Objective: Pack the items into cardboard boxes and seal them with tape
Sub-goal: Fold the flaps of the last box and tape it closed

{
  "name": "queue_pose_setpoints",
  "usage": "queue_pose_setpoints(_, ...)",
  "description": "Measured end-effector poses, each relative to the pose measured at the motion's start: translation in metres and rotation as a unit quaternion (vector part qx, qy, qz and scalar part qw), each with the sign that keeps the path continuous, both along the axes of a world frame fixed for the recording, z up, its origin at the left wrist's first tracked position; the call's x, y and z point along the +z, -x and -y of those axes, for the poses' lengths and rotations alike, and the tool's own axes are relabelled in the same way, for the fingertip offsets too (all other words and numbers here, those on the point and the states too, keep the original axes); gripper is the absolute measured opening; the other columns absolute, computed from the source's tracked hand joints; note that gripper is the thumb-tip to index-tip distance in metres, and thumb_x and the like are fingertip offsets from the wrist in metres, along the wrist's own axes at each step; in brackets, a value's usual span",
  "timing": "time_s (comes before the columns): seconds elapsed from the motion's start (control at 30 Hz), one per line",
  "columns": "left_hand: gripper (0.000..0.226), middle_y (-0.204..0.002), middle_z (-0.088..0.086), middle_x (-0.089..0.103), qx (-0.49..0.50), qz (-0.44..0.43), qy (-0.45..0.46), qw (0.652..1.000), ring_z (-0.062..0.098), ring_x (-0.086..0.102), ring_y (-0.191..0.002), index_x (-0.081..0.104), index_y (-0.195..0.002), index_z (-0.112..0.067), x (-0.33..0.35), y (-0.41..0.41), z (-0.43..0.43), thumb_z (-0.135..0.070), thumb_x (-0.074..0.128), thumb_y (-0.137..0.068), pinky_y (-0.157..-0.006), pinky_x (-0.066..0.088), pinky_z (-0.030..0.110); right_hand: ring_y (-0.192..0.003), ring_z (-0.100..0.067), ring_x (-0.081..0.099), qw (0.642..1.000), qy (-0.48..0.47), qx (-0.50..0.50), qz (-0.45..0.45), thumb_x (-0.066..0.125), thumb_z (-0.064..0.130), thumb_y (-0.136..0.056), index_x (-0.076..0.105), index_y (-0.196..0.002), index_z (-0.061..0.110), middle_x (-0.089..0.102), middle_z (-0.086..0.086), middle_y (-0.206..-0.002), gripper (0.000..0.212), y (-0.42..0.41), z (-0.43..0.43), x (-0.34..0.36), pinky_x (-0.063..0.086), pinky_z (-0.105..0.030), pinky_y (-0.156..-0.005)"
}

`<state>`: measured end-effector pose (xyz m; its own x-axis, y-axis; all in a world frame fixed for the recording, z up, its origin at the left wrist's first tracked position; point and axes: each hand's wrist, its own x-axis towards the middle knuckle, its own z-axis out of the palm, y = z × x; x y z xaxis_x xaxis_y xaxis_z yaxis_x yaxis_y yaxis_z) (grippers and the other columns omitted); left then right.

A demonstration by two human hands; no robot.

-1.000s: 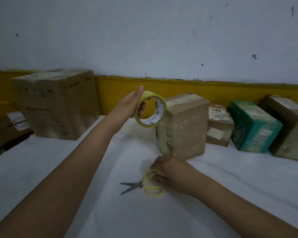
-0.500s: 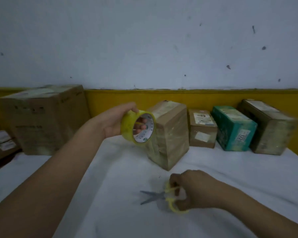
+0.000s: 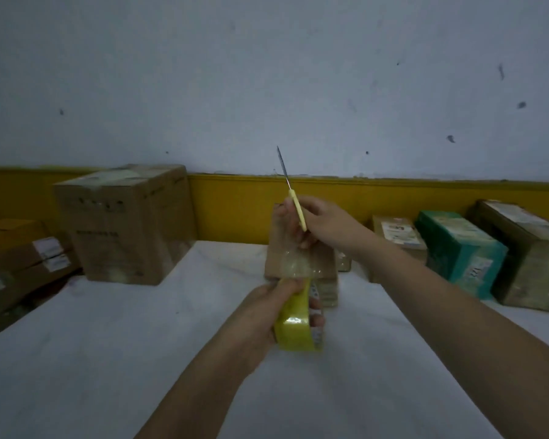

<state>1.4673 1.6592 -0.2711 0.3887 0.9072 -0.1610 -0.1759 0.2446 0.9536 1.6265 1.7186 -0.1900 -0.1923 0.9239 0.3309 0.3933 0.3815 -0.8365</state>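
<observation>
Tape roll is held in the left grip. Its strip is drawn upward to the right grip and pinched there alongside upright scissors. The box stands just behind.

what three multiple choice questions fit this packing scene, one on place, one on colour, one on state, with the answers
1. Where does the green box stand?
A. on top of the large carton at the left
B. on the table, between a small brown box and a bigger brown box
C. in the person's lap

2. What colour is the handle of the scissors?
A. red
B. yellow
C. black

3. How are the scissors placed?
A. lying flat on the table
B. tucked inside a box
C. held up, blades pointing upward

Answers: 1 B, brown boxes flank it at the right by the wall. 2 B, a yellow handle shows in the right hand. 3 C, the right hand grips them above the tape roll, which the left hand holds.
</observation>
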Motion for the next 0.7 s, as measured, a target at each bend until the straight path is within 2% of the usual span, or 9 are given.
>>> queue_pose_setpoints(0.1,0.021,-0.097,0.013,0.077,-0.013,-0.02,0.008,1.0,0.023,0.072,-0.068,0.063,-0.113,-0.004,-0.028,-0.007,0.017,-0.015,0.056,-0.097,-0.066,0.059,0.035,-0.073,-0.02,0.073,0.998,0.043,0.039,0.0,0.051,0.075,-0.082,0.069,-0.091,0.031,0.072,-0.004,-0.077,0.048,0.0,-0.001,-0.026,0.06,-0.033,-0.066)
queue_pose_setpoints(0.2,0.025,-0.1,0.012,0.077,-0.036,-0.027,0.039,0.998,0.028,0.074,-0.074,0.053,-0.123,-0.017,-0.046,-0.017,0.028,-0.016,0.058,-0.098,-0.064,0.058,0.033,-0.083,-0.017,0.069,0.99,0.034,0.037,0.132,0.045,0.065,-0.092,0.063,-0.097,0.038,0.071,-0.001,-0.084,0.034,-0.007,0.001,-0.063,0.056,-0.043,-0.084)
queue_pose_setpoints(0.3,0.025,-0.096,0.015,0.077,-0.031,-0.028,0.03,0.999,0.029,0.074,-0.07,0.053,-0.123,-0.018,-0.047,-0.025,0.028,-0.013,0.056,-0.099,-0.061,0.058,0.032,-0.077,-0.01,0.055,0.975,0.03,0.056,0.214,0.045,0.047,-0.1,0.057,-0.098,0.026,0.06,0.0,-0.084,0.025,-0.017,0.012,-0.087,0.047,-0.043,-0.08)
queue_pose_setpoints(0.37,0.024,-0.094,0.017,0.076,-0.031,-0.02,0.035,0.999,0.029,0.074,-0.069,0.054,-0.122,-0.016,-0.046,-0.027,0.028,-0.012,0.056,-0.098,-0.06,0.058,0.03,-0.072,-0.007,0.053,0.97,0.044,0.047,0.235,0.046,0.05,-0.099,0.06,-0.097,0.025,0.06,-0.003,-0.084,0.03,-0.032,0.027,-0.086,0.049,-0.04,-0.076)
queue_pose_setpoints(0.47,0.026,-0.094,0.017,0.076,-0.022,-0.01,0.061,0.998,0.031,0.074,-0.074,0.05,-0.124,-0.02,-0.049,-0.025,0.029,-0.017,0.056,-0.098,-0.065,0.057,0.032,-0.064,-0.007,0.055,0.951,0.15,0.06,0.264,0.041,0.075,-0.086,0.066,-0.089,0.036,0.063,0.0,-0.077,0.046,-0.071,0.052,-0.069,0.052,-0.027,-0.061)
queue_pose_setpoints(0.53,0.025,-0.093,0.017,0.076,-0.016,-0.004,0.075,0.997,0.03,0.075,-0.075,0.048,-0.121,-0.02,-0.052,-0.024,0.029,-0.019,0.057,-0.098,-0.066,0.056,0.032,-0.065,-0.012,0.052,0.92,0.245,0.078,0.295,0.04,0.089,-0.074,0.069,-0.089,0.029,0.061,0.001,-0.075,0.068,-0.099,0.067,-0.057,0.049,-0.024,-0.058)
queue_pose_setpoints(0.6,0.023,-0.092,0.018,0.076,-0.015,0.008,0.086,0.996,0.03,0.075,-0.074,0.049,-0.119,-0.018,-0.053,-0.024,0.028,-0.018,0.057,-0.097,-0.063,0.056,0.031,-0.068,-0.017,0.047,0.885,0.335,0.092,0.309,0.042,0.092,-0.067,0.069,-0.097,0.018,0.058,-0.004,-0.08,0.084,-0.118,0.071,-0.054,0.047,-0.024,-0.06)
queue_pose_setpoints(0.7,0.025,-0.091,0.02,0.075,-0.01,0.018,0.093,0.995,0.031,0.074,-0.071,0.048,-0.12,-0.016,-0.054,-0.025,0.029,-0.017,0.058,-0.097,-0.06,0.057,0.031,-0.066,-0.014,0.041,0.833,0.43,0.129,0.321,0.04,0.087,-0.071,0.065,-0.104,0.014,0.051,-0.005,-0.087,0.084,-0.121,0.066,-0.06,0.044,-0.025,-0.062)
